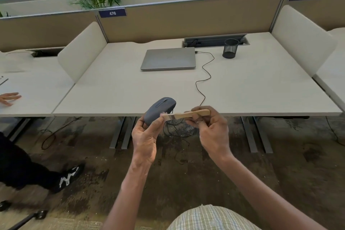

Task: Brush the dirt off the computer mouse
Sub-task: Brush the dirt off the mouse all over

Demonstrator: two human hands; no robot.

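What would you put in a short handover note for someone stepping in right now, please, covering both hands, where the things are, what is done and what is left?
Left hand: grips the grey oval computer mouse, held up in front of the desk's near edge, not resting on it.
Right hand: pinches the light wooden-handled brush, bristle end against the mouse's right side.
The mouse's thin black cable runs across the white desk to the closed silver laptop.
Done: both things picked up, brush on the mouse.
Left: brush over the whole mouse; remaining dirt cannot be judged, as the bristles are blurred.
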